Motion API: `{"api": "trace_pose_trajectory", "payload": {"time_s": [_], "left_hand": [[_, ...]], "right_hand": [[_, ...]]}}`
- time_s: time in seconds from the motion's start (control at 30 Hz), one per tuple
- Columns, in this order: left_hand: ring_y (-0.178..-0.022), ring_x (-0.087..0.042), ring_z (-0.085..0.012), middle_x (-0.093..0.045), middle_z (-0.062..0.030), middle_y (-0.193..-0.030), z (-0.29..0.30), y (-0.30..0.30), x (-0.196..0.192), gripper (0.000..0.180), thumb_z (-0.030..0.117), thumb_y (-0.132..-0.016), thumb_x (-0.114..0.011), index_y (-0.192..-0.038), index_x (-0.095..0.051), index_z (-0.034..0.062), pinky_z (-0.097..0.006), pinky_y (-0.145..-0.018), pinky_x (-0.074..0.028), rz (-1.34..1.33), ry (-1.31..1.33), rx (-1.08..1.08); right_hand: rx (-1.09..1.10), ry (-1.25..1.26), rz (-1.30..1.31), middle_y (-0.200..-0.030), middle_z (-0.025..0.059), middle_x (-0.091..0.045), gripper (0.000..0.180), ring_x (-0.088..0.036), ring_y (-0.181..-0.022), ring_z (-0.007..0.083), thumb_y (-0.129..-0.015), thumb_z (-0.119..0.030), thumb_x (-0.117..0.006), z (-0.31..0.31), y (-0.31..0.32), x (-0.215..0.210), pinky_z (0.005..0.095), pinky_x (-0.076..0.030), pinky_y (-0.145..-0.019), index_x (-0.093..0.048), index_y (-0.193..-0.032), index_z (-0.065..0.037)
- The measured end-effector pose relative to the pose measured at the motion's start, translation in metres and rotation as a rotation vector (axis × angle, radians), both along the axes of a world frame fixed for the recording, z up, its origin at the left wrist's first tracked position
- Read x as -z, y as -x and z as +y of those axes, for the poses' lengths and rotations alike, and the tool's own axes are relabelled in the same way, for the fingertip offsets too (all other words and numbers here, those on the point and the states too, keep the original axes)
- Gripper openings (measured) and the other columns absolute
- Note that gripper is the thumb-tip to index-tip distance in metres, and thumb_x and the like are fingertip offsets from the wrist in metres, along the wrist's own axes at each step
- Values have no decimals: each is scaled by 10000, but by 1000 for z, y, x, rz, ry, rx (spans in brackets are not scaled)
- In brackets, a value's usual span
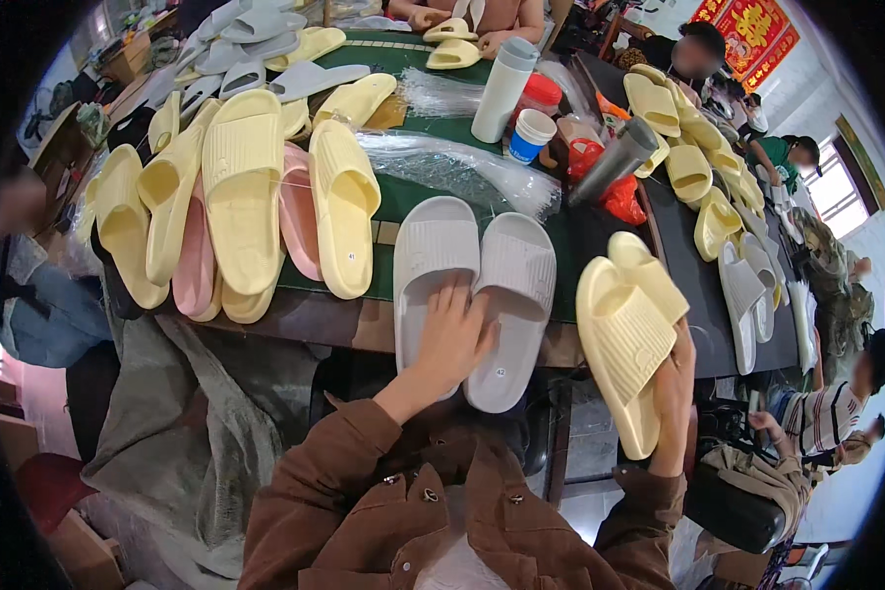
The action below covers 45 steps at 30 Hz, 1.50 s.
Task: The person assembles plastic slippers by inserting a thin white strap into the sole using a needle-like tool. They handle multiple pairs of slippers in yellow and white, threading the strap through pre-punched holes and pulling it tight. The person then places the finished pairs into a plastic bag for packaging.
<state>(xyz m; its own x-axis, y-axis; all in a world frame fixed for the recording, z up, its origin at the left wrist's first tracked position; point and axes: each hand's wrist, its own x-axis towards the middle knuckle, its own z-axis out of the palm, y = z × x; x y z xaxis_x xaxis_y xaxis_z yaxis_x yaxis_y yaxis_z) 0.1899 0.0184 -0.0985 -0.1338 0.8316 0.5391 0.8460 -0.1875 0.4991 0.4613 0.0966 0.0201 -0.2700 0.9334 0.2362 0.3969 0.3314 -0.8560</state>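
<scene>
A pair of grey slide slippers (506, 359) stands side by side at the table's near edge, toes pointing away and heels jutting over the edge. My left hand (452, 329) grips this pair where the two meet, fingertips reaching under the strap of the left slipper and thumb toward the right one. To the right, my right hand (674, 383) holds a pair of pale yellow slide slippers (624, 364) up beside the table edge. One yellow slipper overlaps the other, and its bulk hides part of my right fingers.
Yellow and pink slippers (241, 197) lean in a row at left, with grey ones (256, 49) piled behind. Clear plastic bags (462, 162), a white bottle (504, 90), a paper cup (531, 136) and a steel tumbler (615, 162) stand beyond. More slippers (693, 172) line the right table; people sit around.
</scene>
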Motion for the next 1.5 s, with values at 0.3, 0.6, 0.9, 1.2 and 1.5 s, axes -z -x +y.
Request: {"api": "trace_pose_trajectory", "payload": {"time_s": [0.3, 0.6, 0.9, 1.2, 1.5], "left_hand": [[-1075, -469, -378, -506, -227, -1138, -27, 7, -13, 305, 153, -725, -664, -978, -573, 9, -473, -868, -359, 43, -139, -73], [-1022, -474, -385, -535, -212, -1026, -74, 42, -69, 229, 130, -687, -671, -874, -615, 11, -480, -835, -362, 115, -336, -278], [-1036, -495, -450, -543, -283, -1091, -72, 174, -164, 190, 49, -764, -546, -927, -609, -27, -501, -911, -390, 367, -491, -698], [-1118, -520, -399, -580, -219, -1210, -60, 340, -198, 389, 28, -783, -508, -1155, -620, 7, -439, -975, -413, 474, -354, -827], [-1111, -568, -364, -588, -183, -1230, -62, 389, -152, 407, 57, -833, -523, -1227, -612, 99, -426, -953, -454, 467, -145, -780]], "right_hand": [[35, 213, 427, -1265, 159, -548, 420, -537, -1169, 228, -919, -130, -572, -7, 40, 29, 330, -417, -981, -483, -1288, 50], [-14, -61, 96, -1193, 126, -585, 393, -588, -1072, 196, -940, -139, -537, 3, 79, 54, 320, -456, -929, -481, -1284, 42], [-137, 414, 552, -774, -39, -533, 245, -398, -603, 23, -1011, -194, -461, 21, 149, 86, 219, -344, -561, -585, -1123, -14], [-122, 363, 342, -607, -60, -394, 226, -353, -531, 37, -995, -247, -478, 24, 182, 82, 222, -272, -501, -532, -844, -88], [-226, 429, 253, -588, -3, -459, 152, -465, -490, 74, -934, -155, -525, 29, 204, 99, 256, -353, -452, -503, -854, -28]]}}
